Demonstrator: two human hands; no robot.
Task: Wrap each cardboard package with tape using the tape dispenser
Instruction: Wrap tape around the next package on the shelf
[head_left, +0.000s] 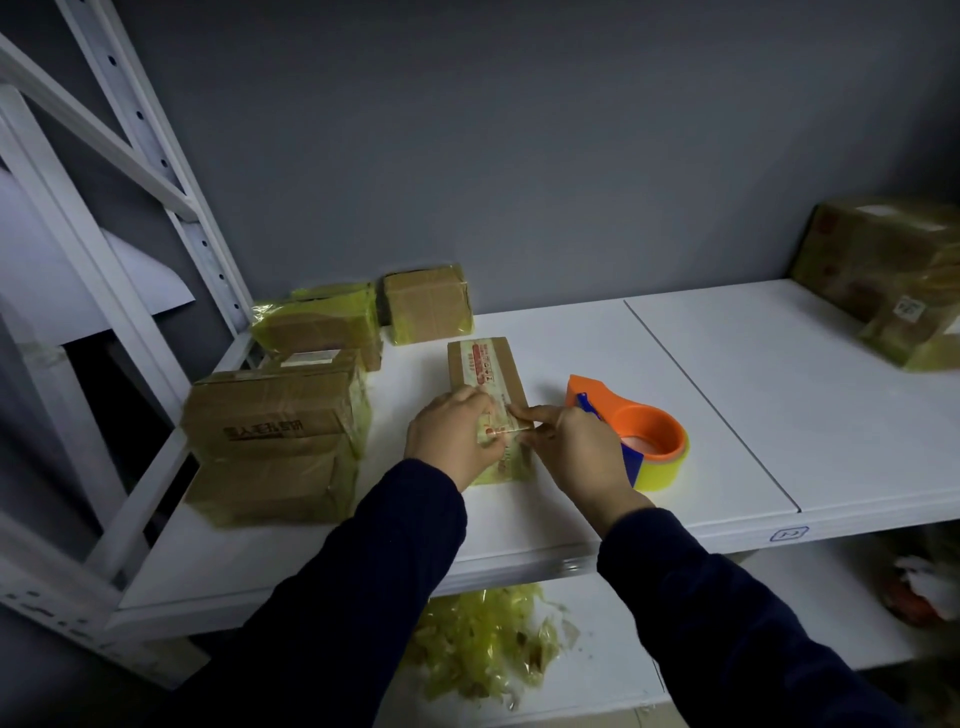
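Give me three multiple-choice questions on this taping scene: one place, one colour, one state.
1. Where is the tape dispenser? A) on the floor B) on the white shelf, right of the handled cardboard package C) hung on the wall
2. Its body colour? A) orange B) green C) black
3. What are the hands doing? A) both pinch at the package B) one lifts the dispenser C) both hang idle
Answers: 1 B, it lies beside the right hand; 2 A, orange shell over yellow tape; 3 A, left hand and right hand meet on the package.
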